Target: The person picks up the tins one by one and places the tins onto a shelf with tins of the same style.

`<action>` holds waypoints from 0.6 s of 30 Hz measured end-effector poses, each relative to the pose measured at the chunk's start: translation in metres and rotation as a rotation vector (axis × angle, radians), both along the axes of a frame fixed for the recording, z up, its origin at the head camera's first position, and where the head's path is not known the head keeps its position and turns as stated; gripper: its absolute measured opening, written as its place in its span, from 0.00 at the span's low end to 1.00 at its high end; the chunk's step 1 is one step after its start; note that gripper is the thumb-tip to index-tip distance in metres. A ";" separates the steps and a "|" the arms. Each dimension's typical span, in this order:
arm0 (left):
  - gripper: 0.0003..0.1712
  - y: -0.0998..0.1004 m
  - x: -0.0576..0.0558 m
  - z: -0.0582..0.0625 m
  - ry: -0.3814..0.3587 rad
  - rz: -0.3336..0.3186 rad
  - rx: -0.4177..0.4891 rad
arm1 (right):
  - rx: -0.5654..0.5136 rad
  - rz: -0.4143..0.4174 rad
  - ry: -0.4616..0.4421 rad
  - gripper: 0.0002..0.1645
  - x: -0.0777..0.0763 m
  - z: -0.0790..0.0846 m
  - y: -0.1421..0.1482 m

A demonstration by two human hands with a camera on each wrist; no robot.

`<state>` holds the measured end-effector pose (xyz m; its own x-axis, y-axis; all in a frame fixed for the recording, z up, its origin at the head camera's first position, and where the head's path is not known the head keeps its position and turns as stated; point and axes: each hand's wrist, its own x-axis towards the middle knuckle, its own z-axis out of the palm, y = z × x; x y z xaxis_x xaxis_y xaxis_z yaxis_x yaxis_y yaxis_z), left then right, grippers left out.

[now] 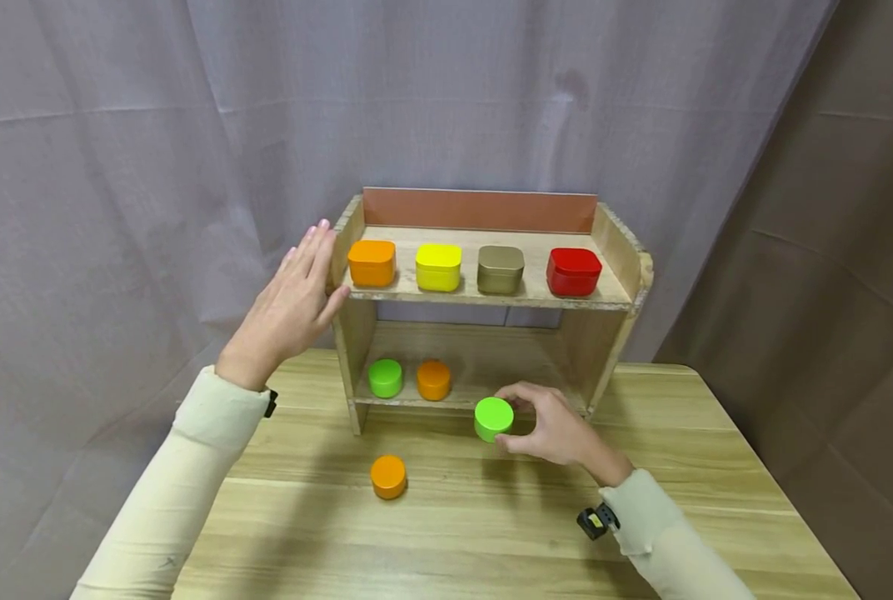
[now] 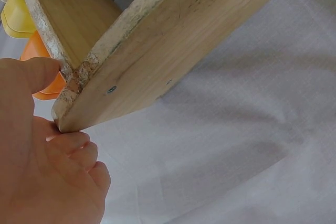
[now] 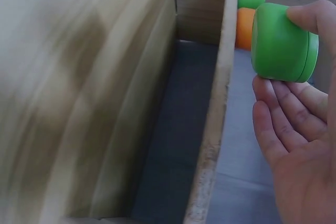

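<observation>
My left hand (image 1: 285, 304) rests against the left side of a two-tier wooden shelf (image 1: 484, 302), its fingers straight along the outer panel. In the left wrist view its thumb (image 2: 44, 72) touches the front edge by the corner. My right hand (image 1: 555, 425) pinches a round green container (image 1: 494, 419) between thumb and fingers, just in front of the lower tier. On that tier, to the left, sit another round green container (image 1: 386, 378) and a round orange one (image 1: 434, 380). A second round orange container (image 1: 389, 477) stands on the table before the shelf.
Along the upper tier stand rounded square containers: orange (image 1: 372, 263), yellow (image 1: 438, 267), olive (image 1: 501, 270) and red (image 1: 574, 272). The shelf is on a wooden table (image 1: 686, 492), with a grey curtain (image 1: 461, 92) hanging behind it.
</observation>
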<state>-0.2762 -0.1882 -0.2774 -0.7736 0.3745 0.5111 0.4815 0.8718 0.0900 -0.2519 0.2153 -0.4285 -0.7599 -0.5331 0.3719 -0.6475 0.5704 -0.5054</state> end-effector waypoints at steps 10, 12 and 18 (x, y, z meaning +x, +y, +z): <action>0.45 -0.001 0.000 0.000 -0.001 -0.001 0.008 | -0.013 -0.040 0.006 0.30 -0.021 0.013 -0.009; 0.45 0.000 0.000 0.000 -0.006 -0.001 0.008 | -0.006 -0.057 -0.002 0.30 -0.025 0.014 -0.011; 0.45 0.000 -0.001 0.000 -0.016 0.000 0.005 | 0.011 -0.107 -0.038 0.30 -0.034 0.013 -0.016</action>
<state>-0.2767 -0.1884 -0.2772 -0.7819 0.3722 0.5002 0.4800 0.8713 0.1019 -0.2863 0.1998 -0.4157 -0.8263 -0.4522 0.3359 -0.5629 0.6411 -0.5217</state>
